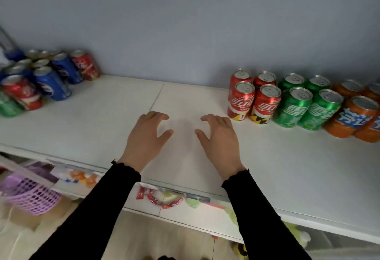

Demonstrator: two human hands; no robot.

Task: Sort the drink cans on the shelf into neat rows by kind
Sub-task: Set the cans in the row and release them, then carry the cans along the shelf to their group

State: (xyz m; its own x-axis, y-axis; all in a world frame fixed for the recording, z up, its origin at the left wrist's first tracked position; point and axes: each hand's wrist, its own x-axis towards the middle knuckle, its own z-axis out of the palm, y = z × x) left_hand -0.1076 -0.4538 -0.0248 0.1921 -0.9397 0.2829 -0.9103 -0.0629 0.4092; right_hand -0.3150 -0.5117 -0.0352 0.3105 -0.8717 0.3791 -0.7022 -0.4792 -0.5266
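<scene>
both hands hover over the bare middle of the white shelf (102,120), holding nothing: the left hand (147,136) in the centre of the frame has its fingers loosely spread and a little curved, thumb pointing toward the other hand, and the right hand (219,136) just beside it mirrors that pose; black sleeves (98,208) cover both forearms. at the right of the frame, against the blue-grey wall (185,23), the sorted cans stand upright in touching pairs, two deep: four red cola cans (254,98), then four green cans (306,103) just beside them, then orange cans (355,113) at the right edge, four of them showing and partly cut off by the frame. at the upper left of the frame an unsorted cluster of cans (41,74) stands packed together: two red ones, one at its right end and one at the front, at least four blue ones, and a green one at the far left edge; several more show only silver tops, so the full count cannot be told. at the lower left, below the shelf's front edge, a purple perforated basket (35,198) sits; what it contains cannot be seen. on the lower level under the shelf lie colourful snack packets (162,198), blurred, their number unclear.
</scene>
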